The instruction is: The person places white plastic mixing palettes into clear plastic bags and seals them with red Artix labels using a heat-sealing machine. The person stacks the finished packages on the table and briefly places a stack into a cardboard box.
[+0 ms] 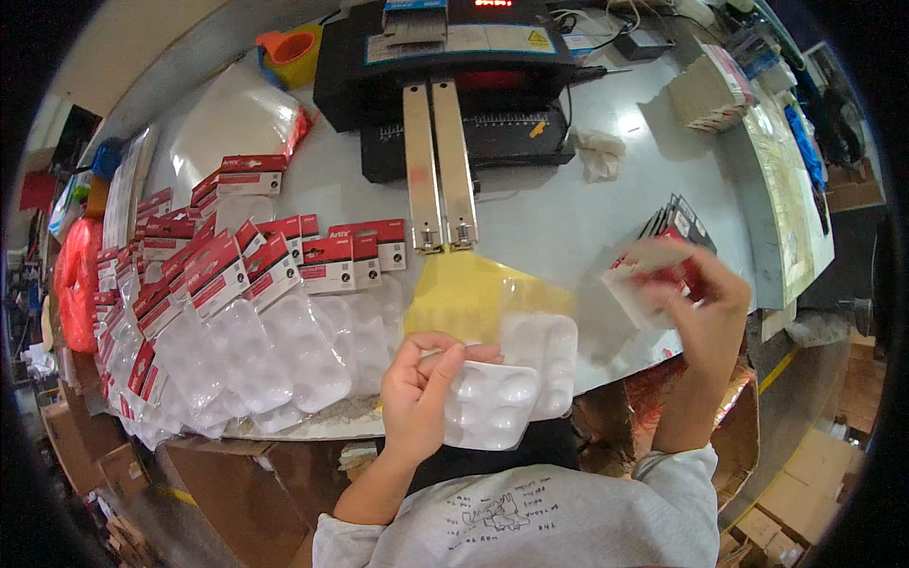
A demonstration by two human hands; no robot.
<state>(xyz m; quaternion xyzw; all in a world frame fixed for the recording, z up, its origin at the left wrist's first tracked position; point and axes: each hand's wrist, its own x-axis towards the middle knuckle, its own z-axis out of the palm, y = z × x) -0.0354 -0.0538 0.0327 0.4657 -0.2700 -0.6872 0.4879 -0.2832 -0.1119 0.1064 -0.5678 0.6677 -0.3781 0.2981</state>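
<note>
My left hand [417, 388] is closed with thumb and fingers on a white plastic paint palette [490, 407] at the table's near edge. A second white palette [559, 364] lies partly behind it, against a yellow sheet [450, 293]. To the right, my raised right hand [705, 303] grips a red and white header card [639, 279], smeared by motion. Just beyond that hand stands a stack of cards [686, 222], partly covered by it. Left of my left hand lie many palettes in clear bags [312, 355] topped with red and white cards.
A black machine [454, 57] stands at the back, with two metal rails [440, 170] reaching toward me. Further items are an orange cup [287, 45], a crumpled tissue [601, 154], a box of cards [715, 90], and an open carton [734, 426] below the right edge.
</note>
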